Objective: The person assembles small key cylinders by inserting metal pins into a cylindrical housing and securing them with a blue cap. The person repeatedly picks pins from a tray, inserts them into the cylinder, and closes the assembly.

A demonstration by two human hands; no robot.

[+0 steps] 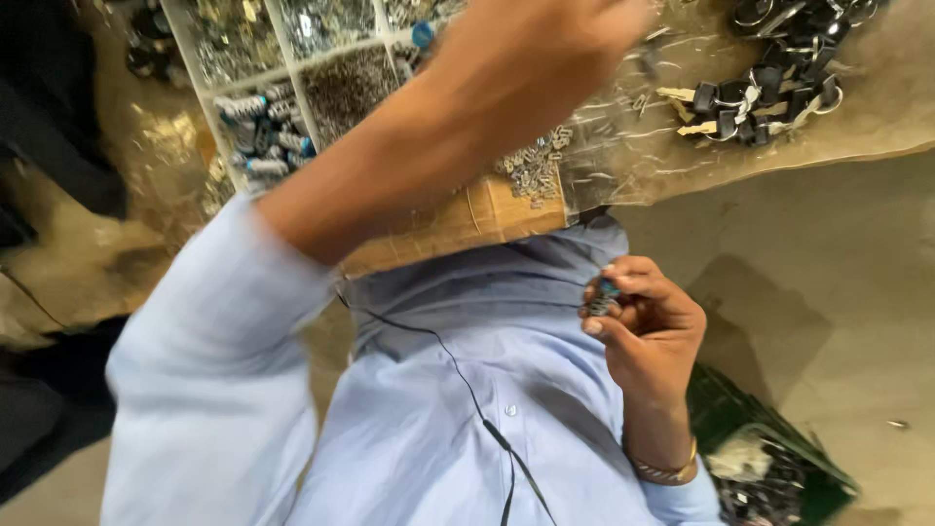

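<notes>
bare concrete floor (828, 253), cardboard-topped bench (467, 219), green crate (779, 458) on floor, daylight.

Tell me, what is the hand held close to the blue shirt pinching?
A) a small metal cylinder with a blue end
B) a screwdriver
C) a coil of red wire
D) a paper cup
A: the right hand pinches a small ribbed metal cylinder with a blue end between its fingers, in front of the light blue shirt.

Left arm: raised and stretched forward, forearm bare, light blue sleeve pushed to the elbow; left hand (541, 49) blurred, grip unreadable. Right hand (648, 326): held close to the chest, fingers (623, 282) curled and pinched together, wrist bent, bangle worn.
</notes>
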